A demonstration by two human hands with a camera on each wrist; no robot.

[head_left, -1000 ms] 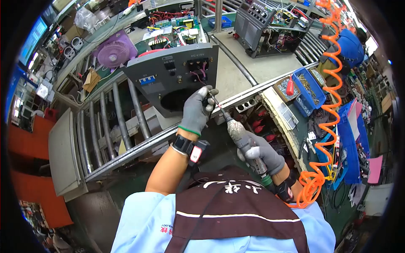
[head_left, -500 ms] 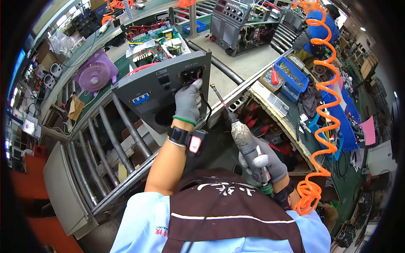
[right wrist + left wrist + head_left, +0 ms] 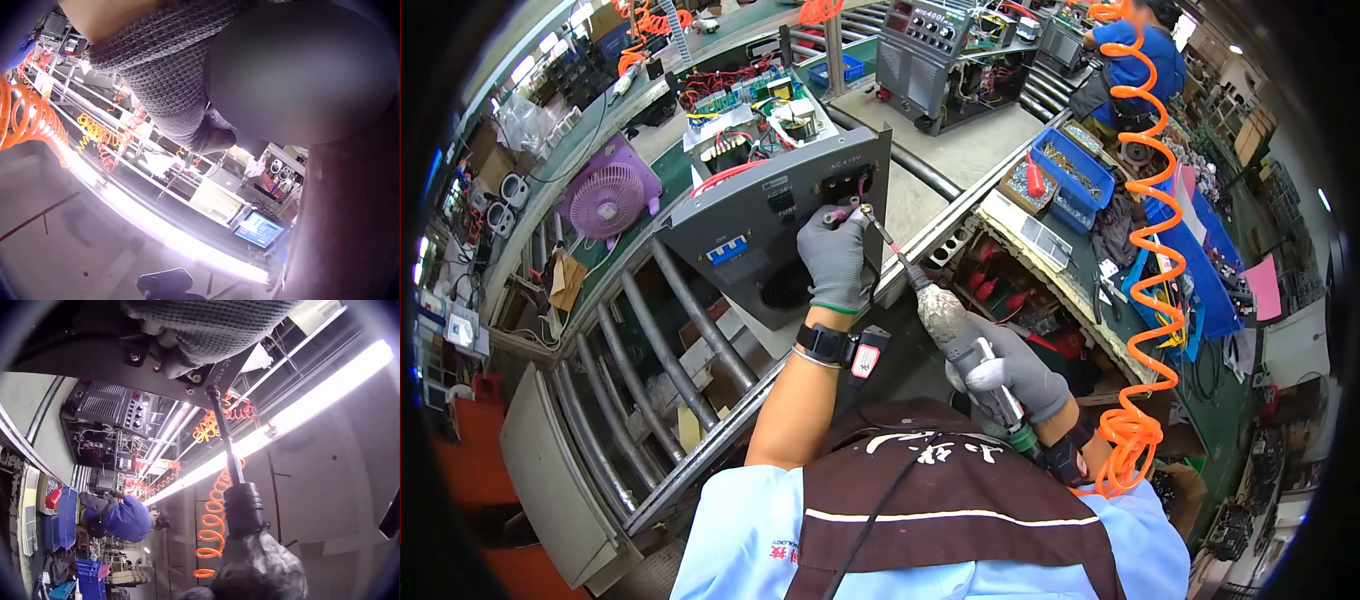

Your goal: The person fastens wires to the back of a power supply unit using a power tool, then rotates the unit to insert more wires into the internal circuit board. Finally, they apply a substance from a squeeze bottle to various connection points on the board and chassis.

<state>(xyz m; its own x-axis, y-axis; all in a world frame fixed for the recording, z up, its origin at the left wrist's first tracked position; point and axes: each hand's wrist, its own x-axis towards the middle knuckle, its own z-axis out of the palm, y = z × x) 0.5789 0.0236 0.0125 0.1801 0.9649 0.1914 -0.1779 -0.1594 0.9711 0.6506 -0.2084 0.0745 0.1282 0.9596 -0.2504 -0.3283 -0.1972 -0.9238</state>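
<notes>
Roller conveyor (image 3: 700,312) runs right by the grey panel (image 3: 750,225). Right hand (image 3: 1022,374) grips power driver (image 3: 945,315), bit tip (image 3: 867,210) beside left hand (image 3: 834,258), just below AC 415V terminals (image 3: 836,188); can't tell if left's clenched.

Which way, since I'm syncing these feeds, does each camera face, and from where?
Head: worn on the head, facing forward and down at the gray panel; left hand, right hand and apron show.
Left wrist: worn there, facing up past the power driver to a ceiling lamp; the left hand fills the top.
Right wrist: worn there, facing a ceiling light and a screen; part of the gloved right hand shows.
Shared: head and left wrist both show the power driver.
</notes>
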